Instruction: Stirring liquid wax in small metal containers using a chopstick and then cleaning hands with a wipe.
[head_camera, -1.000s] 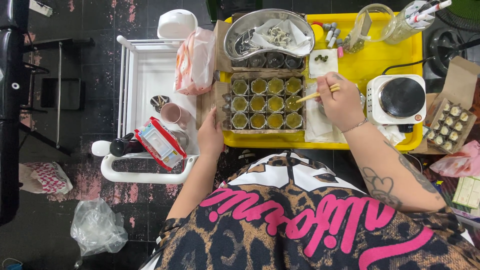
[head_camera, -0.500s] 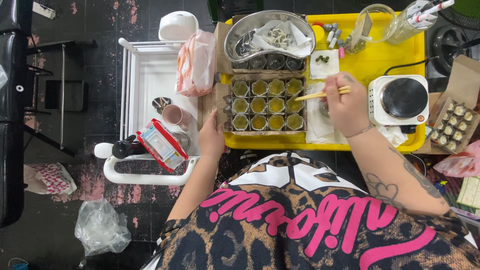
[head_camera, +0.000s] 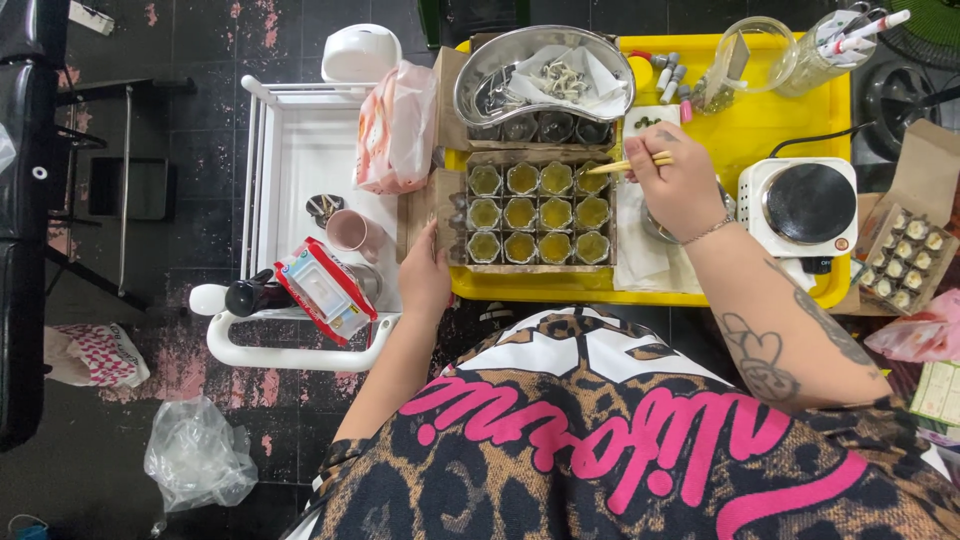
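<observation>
A cardboard box (head_camera: 533, 267) on the yellow tray (head_camera: 770, 120) holds several small glass jars filled with yellow-green liquid. My left hand (head_camera: 425, 275) rests against the box's left side, steadying it. My right hand (head_camera: 678, 185) is shut on a pair of wooden chopsticks (head_camera: 630, 165), whose tips point left over the upper right jars. A small metal pot sits mostly hidden beneath my right hand, on white paper (head_camera: 640, 250).
A metal kidney dish (head_camera: 490, 75) with paper and small parts sits behind the box. A white hot plate (head_camera: 805, 205) stands at right, next to an open carton of small white items (head_camera: 905, 260). At left, a white cart (head_camera: 295, 160) carries a pink cup, a wipes pack and a bag.
My right hand has lifted with the chopsticks from the box's right middle toward its upper right corner. My left hand stays at the box's left side.
</observation>
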